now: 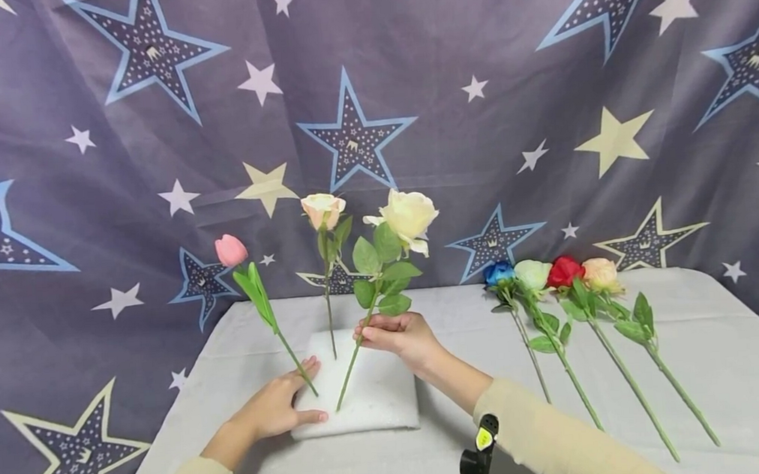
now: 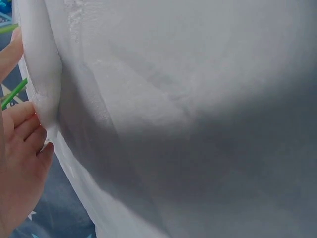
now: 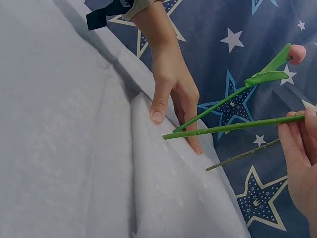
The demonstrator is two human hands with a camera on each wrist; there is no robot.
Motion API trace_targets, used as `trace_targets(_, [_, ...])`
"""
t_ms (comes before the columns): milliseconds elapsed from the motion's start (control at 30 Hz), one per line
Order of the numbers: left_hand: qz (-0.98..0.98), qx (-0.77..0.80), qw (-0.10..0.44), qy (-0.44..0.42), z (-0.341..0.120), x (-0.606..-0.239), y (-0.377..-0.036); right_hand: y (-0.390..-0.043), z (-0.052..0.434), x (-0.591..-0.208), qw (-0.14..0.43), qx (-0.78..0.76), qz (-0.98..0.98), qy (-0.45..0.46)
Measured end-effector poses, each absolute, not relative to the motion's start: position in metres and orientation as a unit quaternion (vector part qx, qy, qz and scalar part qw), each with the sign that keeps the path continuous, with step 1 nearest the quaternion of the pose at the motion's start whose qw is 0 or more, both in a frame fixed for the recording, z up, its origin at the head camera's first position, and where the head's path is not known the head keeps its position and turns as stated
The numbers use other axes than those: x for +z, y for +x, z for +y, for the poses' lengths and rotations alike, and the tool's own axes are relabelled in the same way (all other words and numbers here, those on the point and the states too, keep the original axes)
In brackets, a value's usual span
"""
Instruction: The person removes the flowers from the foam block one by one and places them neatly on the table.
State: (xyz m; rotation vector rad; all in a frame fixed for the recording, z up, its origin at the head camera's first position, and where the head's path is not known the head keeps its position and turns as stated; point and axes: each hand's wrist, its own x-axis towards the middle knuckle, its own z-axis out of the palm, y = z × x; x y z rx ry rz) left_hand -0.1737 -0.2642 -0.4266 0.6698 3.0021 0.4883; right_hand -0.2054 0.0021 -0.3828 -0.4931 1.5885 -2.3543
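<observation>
My right hand (image 1: pixel 410 341) pinches the green stem of a creamy white rose (image 1: pixel 410 215). The stem slants down, its lower end at the top of a white foam block (image 1: pixel 390 405). At the block's left side rests my left hand (image 1: pixel 274 406), thumb toward the front and fingers extended; the right wrist view shows this left hand (image 3: pixel 171 82) with its thumb on the block. A pink tulip (image 1: pixel 231 250) stands in the block, leaning left. Behind it a pale pink rose (image 1: pixel 323 212) stands upright. Neither of these two flowers is held by a hand.
On the table's right side lie a blue rose (image 1: pixel 499 272), a pale green rose (image 1: pixel 533 275), a red rose (image 1: pixel 565 272) and a peach rose (image 1: pixel 602 275), stems toward the front. A white cloth (image 1: pixel 487 378) covers the table. A star-patterned curtain (image 1: pixel 452 140) hangs behind.
</observation>
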Motion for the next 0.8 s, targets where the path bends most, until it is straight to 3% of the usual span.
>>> trace_targets(800, [0.964,0.158,0.018,0.214,-0.2639,-0.4262,-0.1735,-0.2072,0.0025,-0.3816,0.132,-0.817,0.536,-0.167])
